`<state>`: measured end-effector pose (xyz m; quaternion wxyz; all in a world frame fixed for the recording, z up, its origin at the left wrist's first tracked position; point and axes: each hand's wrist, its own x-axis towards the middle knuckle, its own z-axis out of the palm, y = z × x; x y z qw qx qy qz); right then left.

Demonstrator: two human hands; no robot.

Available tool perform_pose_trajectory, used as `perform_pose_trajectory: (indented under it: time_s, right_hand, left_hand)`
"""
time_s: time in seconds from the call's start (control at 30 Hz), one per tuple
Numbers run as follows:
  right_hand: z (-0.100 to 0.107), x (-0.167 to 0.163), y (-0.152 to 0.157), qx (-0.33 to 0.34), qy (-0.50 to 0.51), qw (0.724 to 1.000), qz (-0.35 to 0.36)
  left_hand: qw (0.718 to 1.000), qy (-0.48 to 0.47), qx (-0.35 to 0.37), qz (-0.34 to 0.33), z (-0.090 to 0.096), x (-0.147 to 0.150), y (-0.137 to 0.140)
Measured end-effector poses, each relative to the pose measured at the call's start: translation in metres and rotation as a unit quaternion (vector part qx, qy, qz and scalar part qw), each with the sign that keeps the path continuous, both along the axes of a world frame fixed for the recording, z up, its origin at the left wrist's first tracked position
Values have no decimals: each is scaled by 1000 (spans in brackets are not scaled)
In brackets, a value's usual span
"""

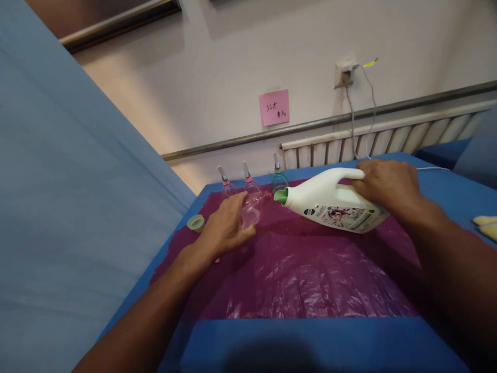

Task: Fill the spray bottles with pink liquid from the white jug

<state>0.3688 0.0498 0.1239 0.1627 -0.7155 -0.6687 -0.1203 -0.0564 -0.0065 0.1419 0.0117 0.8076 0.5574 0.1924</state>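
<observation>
Right hand clamped on handle of white jug; body lies left of and below the fist, above purple sheet, long axis near level, mouth leftward. Left hand closed round clear bottle, neck angled up-right, near green spout.

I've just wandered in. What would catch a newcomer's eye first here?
Probably the large white plastic jug, tipped sideways in the right grip, its green spout close to the neck of a small clear plastic bottle in the left grip. Beneath them, a shiny magenta plastic sheet covers much of the blue table. On the pale wall behind, a pink paper note stands out.
</observation>
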Motion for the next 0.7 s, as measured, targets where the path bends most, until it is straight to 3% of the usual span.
perform_pose_trajectory:
  time_s: [0.4,0.7]
  right_hand:
    - [14,-10,-10,-63,-19,998,-12]
    - [20,-15,-12,-79,-15,997,-11]
  left_hand:
    - [985,165,-26,-37,36,10,-1]
    - [972,228,-10,-51,49,14,0]
